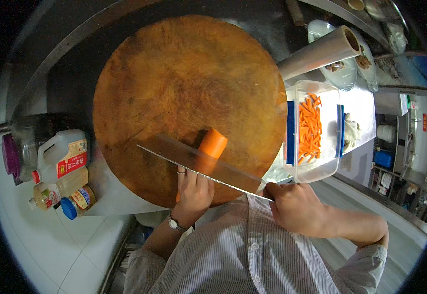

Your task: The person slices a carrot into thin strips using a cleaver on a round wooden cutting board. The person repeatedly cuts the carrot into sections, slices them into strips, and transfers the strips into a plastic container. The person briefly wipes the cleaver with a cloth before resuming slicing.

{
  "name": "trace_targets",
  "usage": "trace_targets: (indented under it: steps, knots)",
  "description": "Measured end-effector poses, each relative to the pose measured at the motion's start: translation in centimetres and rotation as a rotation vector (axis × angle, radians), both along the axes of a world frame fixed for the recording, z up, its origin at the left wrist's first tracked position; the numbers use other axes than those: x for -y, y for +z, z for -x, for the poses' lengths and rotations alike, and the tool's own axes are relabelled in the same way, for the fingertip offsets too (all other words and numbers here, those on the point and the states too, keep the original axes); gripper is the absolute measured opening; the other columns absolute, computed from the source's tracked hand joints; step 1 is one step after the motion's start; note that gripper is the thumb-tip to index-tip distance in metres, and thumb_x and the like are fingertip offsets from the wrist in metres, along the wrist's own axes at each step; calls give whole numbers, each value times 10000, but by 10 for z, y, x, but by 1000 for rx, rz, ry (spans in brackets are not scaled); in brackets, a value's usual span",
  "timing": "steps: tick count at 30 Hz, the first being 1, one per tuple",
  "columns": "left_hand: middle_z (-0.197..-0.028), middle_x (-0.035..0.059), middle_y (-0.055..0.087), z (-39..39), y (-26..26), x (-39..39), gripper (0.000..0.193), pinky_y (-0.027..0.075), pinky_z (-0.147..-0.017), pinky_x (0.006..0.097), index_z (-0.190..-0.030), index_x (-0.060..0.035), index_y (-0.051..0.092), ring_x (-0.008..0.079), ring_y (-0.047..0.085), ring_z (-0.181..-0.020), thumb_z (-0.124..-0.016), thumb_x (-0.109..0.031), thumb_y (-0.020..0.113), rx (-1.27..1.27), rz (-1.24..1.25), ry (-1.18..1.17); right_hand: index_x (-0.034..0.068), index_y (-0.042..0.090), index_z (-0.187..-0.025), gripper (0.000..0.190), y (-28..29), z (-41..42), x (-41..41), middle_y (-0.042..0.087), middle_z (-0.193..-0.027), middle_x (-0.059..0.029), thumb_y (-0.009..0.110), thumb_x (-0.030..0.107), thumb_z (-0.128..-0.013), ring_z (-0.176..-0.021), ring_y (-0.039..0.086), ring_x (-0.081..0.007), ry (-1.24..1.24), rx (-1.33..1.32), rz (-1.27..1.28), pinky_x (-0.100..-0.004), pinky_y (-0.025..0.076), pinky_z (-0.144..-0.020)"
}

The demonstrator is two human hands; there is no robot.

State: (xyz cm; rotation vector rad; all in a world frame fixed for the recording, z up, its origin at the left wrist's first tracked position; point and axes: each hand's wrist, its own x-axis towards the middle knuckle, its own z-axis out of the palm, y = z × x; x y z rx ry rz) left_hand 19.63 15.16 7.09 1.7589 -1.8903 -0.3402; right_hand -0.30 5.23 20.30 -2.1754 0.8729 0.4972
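A peeled carrot lies near the lower edge of a round wooden chopping block. The broad blade of a knife crosses over the carrot and hides its middle. My right hand is closed around the knife at its handle end, right of the block's lower edge. My left hand, with a ring and a wristwatch, rests at the near end of the carrot, its fingertips behind the blade. Whether the blade touches the carrot cannot be told. Right of the block, a clear plastic container with blue clips holds carrot sticks.
A roll of plastic film lies at the block's upper right, beside wrapped plates. A white cloth-like thing is beyond the container. At left stand a plastic jug, a bottle and a blue-lidded jar.
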Motion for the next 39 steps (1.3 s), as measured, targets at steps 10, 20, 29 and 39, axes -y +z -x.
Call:
trace_targets:
  steps: [10, 20, 29, 39]
  knots:
    - [-1012, 195, 480, 7, 14, 15, 233, 424, -833, 471, -984, 26, 560, 367, 478, -920, -769, -47, 611, -14, -47, 20, -21, 598, -772, 140, -46, -68, 20, 617, -679, -202, 556, 106, -732, -671, 641, -360, 69, -15, 73, -445, 525, -590]
    - [-1175, 257, 479, -47, 18, 5, 451, 406, -924, 502, -1173, 14, 467, 438, 474, -1093, -782, -136, 635, 30, -250, 256, -2, 610, -860, 196, -47, -48, -2, 614, -694, -222, 580, 183, -803, -682, 617, -407, -138, 106, 9, -457, 510, -615]
    - [-1117, 218, 538, -5, 37, 60, 466, 396, -879, 507, -1146, 11, 504, 373, 504, -1062, -798, -264, 646, 265, -170, -2, -46, 607, -1085, 320, 11, 37, -25, 534, -572, -237, 578, 85, -794, -487, 580, -294, -589, 428, -5, -371, 468, -511]
    - [-1143, 208, 512, 36, 9, 56, 473, 435, -910, 420, -1173, -21, 495, 354, 516, -1088, -754, -66, 709, -261, 69, 87, -67, 569, -727, 214, -4, 80, -35, 484, -491, -112, 599, 116, -834, -444, 466, -120, -974, 274, -211, -318, 389, -448]
